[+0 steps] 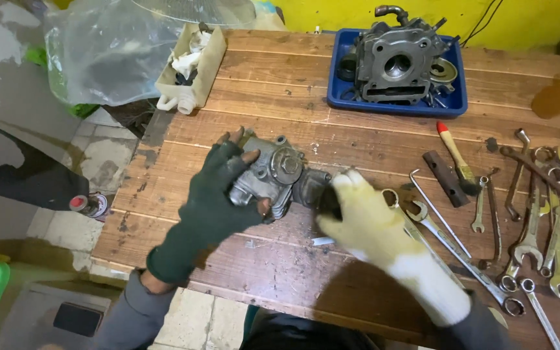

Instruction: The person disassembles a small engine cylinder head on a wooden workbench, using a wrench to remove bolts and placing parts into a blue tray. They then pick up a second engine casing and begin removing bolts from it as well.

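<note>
Left hand (pixel 218 194): in a dark fingerless glove, fingers spread and curled over the near left side of a grey metal engine part (pixel 273 172), gripping it.
Right hand (pixel 364 217): in a pale yellow-white glove, fingers closed around the part's dark right end.
Engine part: rests on the wooden table (pixel 280 91), mid-front, between both hands.
Right of hands: spanners (pixel 539 227) scattered across the boards, beside a red-tipped brush (pixel 455 155).
Far edge: blue tray (pixel 341 71) carrying a cylinder head (pixel 396 58); cardboard box (pixel 205 65) at the left corner.
</note>
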